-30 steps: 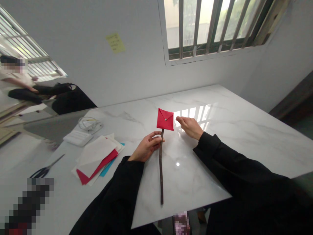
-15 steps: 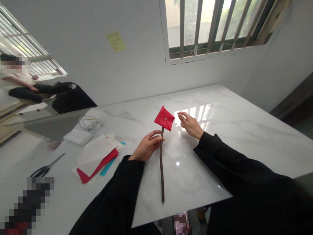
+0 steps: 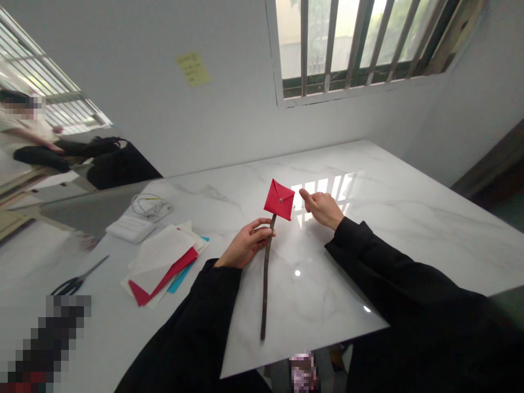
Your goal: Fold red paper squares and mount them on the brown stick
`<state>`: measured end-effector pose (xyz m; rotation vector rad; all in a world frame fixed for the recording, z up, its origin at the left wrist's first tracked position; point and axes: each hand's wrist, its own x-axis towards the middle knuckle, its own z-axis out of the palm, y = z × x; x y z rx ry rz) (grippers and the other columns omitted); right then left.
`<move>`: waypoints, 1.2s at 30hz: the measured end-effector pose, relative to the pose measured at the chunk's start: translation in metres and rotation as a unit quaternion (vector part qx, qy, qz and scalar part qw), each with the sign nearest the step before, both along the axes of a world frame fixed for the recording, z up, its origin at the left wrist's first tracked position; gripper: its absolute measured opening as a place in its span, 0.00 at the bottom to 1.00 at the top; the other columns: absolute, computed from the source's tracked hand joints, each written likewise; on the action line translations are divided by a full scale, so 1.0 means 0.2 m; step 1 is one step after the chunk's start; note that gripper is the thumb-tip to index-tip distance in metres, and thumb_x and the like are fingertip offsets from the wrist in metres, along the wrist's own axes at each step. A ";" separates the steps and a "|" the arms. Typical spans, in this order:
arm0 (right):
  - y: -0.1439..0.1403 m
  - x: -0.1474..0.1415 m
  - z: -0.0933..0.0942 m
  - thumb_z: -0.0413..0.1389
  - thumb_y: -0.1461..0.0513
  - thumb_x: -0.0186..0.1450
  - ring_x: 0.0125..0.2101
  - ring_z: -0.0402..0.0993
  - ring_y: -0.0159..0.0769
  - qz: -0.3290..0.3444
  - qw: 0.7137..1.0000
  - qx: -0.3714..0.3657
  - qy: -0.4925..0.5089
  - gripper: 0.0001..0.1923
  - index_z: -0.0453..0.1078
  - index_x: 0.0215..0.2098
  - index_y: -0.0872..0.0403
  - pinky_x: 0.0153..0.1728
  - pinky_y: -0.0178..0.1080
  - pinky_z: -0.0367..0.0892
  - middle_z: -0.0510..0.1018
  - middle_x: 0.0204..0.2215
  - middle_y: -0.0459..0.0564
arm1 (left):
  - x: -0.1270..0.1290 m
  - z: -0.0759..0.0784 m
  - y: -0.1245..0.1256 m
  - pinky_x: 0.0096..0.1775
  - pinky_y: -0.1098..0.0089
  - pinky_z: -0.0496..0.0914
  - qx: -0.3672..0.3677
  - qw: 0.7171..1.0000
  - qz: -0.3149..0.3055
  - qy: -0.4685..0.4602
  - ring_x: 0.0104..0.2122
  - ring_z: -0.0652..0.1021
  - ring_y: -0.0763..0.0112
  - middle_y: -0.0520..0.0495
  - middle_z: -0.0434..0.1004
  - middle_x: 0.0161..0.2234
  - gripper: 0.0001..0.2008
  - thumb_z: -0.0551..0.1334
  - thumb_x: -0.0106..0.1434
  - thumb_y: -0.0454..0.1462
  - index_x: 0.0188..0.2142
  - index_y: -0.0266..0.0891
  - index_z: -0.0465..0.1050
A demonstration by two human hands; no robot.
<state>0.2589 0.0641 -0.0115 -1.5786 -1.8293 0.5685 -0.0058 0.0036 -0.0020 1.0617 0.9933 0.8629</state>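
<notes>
Pinwheel, red folded paper (image 3: pixel 279 200), pinned at its centre atop a thin brown wooden stick (image 3: pixel 266 275); assembly looks complete. Left hand (image 3: pixel 245 244) pinches the stick just below the head, above the white marble table (image 3: pixel 409 218). Right hand (image 3: pixel 321 207), loosely curled and holding nothing, points a fingertip just beside the paper's edge. Stacked coloured sheets (image 3: pixel 164 262) and scissors (image 3: pixel 77 281) lie well apart.

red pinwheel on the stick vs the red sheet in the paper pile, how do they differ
The red pinwheel is folded into a small square with a pin at its centre; the red sheet lies flat and unfolded. The pinwheel is held up on a brown stick gripped by the left hand, with the right hand beside it; the sheet rests on the table, mostly covered by white paper. Both are the same bright red paper.
</notes>
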 end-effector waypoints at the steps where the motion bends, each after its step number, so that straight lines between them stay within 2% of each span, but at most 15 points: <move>1: 0.00 0.00 0.00 0.33 0.33 0.75 0.30 0.74 0.43 0.005 1.000 0.007 0.003 0.45 0.73 0.21 0.52 0.34 0.41 0.59 0.77 0.23 0.54 | 0.00 0.00 0.00 0.39 0.72 0.68 -0.001 1.000 0.002 0.001 0.34 0.76 0.72 0.46 0.81 0.37 0.24 0.77 0.57 0.42 0.49 0.38 0.75; 3: -0.02 0.00 0.01 0.35 0.34 0.75 0.31 0.75 0.43 0.006 1.000 0.023 0.006 0.42 0.79 0.32 0.52 0.34 0.39 0.58 0.78 0.25 0.52 | 0.00 0.00 0.00 0.39 0.71 0.68 -0.001 1.000 0.003 0.002 0.35 0.76 0.71 0.46 0.81 0.37 0.23 0.77 0.57 0.42 0.49 0.38 0.75; 5: -0.04 -0.01 0.03 0.38 0.35 0.75 0.29 0.74 0.42 0.000 0.999 0.034 0.013 0.39 0.79 0.48 0.52 0.33 0.38 0.58 0.77 0.25 0.49 | 0.00 -0.01 0.00 0.39 0.71 0.68 0.000 1.000 0.001 0.004 0.34 0.76 0.71 0.46 0.81 0.37 0.23 0.76 0.57 0.42 0.49 0.38 0.76; 8: -0.06 -0.01 0.06 0.40 0.34 0.75 0.26 0.73 0.41 0.001 0.998 0.057 0.033 0.41 0.69 0.67 0.52 0.32 0.38 0.57 0.75 0.23 0.46 | 0.00 -0.01 0.01 0.39 0.71 0.68 -0.004 1.000 -0.003 0.000 0.34 0.77 0.71 0.47 0.81 0.36 0.23 0.77 0.56 0.42 0.49 0.38 0.76; 10: -0.06 -0.01 0.07 0.40 0.34 0.75 0.27 0.74 0.42 0.011 0.996 0.077 0.039 0.42 0.64 0.71 0.51 0.32 0.38 0.58 0.76 0.23 0.46 | 0.00 0.00 0.01 0.39 0.71 0.68 -0.009 1.000 -0.005 -0.004 0.34 0.76 0.72 0.47 0.81 0.36 0.23 0.77 0.56 0.41 0.48 0.38 0.76; 12: -0.05 0.00 0.05 0.38 0.33 0.74 0.28 0.75 0.43 0.018 0.997 0.071 0.023 0.42 0.73 0.64 0.52 0.33 0.39 0.59 0.76 0.23 0.48 | 0.00 0.00 0.00 0.39 0.72 0.68 -0.010 1.000 -0.005 -0.008 0.33 0.76 0.72 0.48 0.80 0.35 0.23 0.77 0.55 0.41 0.47 0.38 0.76; 14: -0.02 0.01 0.03 0.35 0.32 0.74 0.28 0.74 0.44 0.009 0.999 0.034 -0.014 0.45 0.83 0.42 0.54 0.33 0.41 0.58 0.75 0.22 0.52 | 0.00 0.00 0.00 0.38 0.73 0.68 -0.010 1.000 -0.003 -0.016 0.33 0.76 0.73 0.48 0.80 0.35 0.23 0.77 0.56 0.41 0.48 0.37 0.76; 16: 0.00 0.02 0.01 0.33 0.31 0.73 0.26 0.72 0.43 -0.013 0.999 0.002 -0.046 0.48 0.76 0.24 0.53 0.31 0.42 0.55 0.73 0.20 0.55 | 0.00 0.00 0.00 0.39 0.73 0.69 -0.010 1.000 0.001 -0.022 0.33 0.76 0.74 0.48 0.80 0.35 0.23 0.77 0.56 0.40 0.49 0.36 0.76; 18: 0.02 0.02 0.00 0.33 0.31 0.72 0.24 0.69 0.42 -0.027 0.998 -0.001 -0.052 0.47 0.70 0.18 0.52 0.30 0.42 0.53 0.72 0.20 0.55 | 0.00 -0.01 0.00 0.39 0.73 0.69 -0.012 1.000 0.002 -0.026 0.33 0.76 0.74 0.47 0.81 0.35 0.23 0.77 0.57 0.40 0.49 0.36 0.76; 22: 0.01 0.02 0.00 0.35 0.32 0.74 0.26 0.71 0.41 0.002 1.000 0.013 -0.020 0.44 0.69 0.18 0.52 0.33 0.42 0.55 0.74 0.20 0.53 | 0.00 -0.01 0.01 0.37 0.74 0.70 -0.021 0.998 0.020 -0.055 0.31 0.76 0.76 0.47 0.81 0.35 0.22 0.77 0.56 0.39 0.49 0.36 0.77; 26: -0.02 -0.01 0.00 0.38 0.34 0.75 0.28 0.72 0.40 0.041 0.999 0.005 -0.002 0.43 0.74 0.21 0.53 0.35 0.41 0.57 0.73 0.20 0.51 | -0.01 0.01 0.02 0.35 0.76 0.72 -0.018 0.987 0.091 -0.130 0.30 0.77 0.78 0.50 0.81 0.36 0.21 0.78 0.55 0.36 0.47 0.37 0.79; 29: -0.04 -0.05 0.01 0.40 0.35 0.75 0.25 0.68 0.36 0.109 0.993 -0.023 0.034 0.43 0.80 0.26 0.55 0.35 0.40 0.58 0.70 0.19 0.48 | -0.01 0.02 0.02 0.36 0.78 0.73 -0.014 0.981 0.124 -0.149 0.32 0.79 0.78 0.50 0.82 0.37 0.18 0.77 0.56 0.34 0.46 0.38 0.80; 31: -0.07 -0.09 0.01 0.40 0.35 0.75 0.23 0.65 0.32 0.191 0.976 -0.071 0.083 0.43 0.83 0.32 0.57 0.34 0.38 0.59 0.69 0.19 0.46 | 0.00 0.02 0.03 0.36 0.78 0.74 -0.016 0.980 0.130 -0.147 0.32 0.80 0.78 0.50 0.83 0.37 0.17 0.76 0.57 0.33 0.46 0.37 0.81; 34: -0.13 -0.15 0.02 0.44 0.35 0.74 0.21 0.62 0.29 0.320 0.921 -0.164 0.146 0.42 0.83 0.42 0.60 0.30 0.37 0.59 0.69 0.20 0.44 | 0.00 0.01 0.03 0.37 0.79 0.74 -0.014 0.981 0.126 -0.150 0.32 0.79 0.79 0.50 0.84 0.37 0.15 0.76 0.57 0.33 0.44 0.37 0.81; 36: -0.17 -0.18 0.02 0.48 0.36 0.74 0.21 0.61 0.28 0.381 0.887 -0.207 0.158 0.38 0.83 0.46 0.60 0.28 0.36 0.58 0.69 0.20 0.43 | 0.01 0.00 0.03 0.37 0.79 0.74 -0.008 0.981 0.120 -0.152 0.32 0.79 0.79 0.50 0.83 0.37 0.14 0.76 0.56 0.33 0.42 0.37 0.81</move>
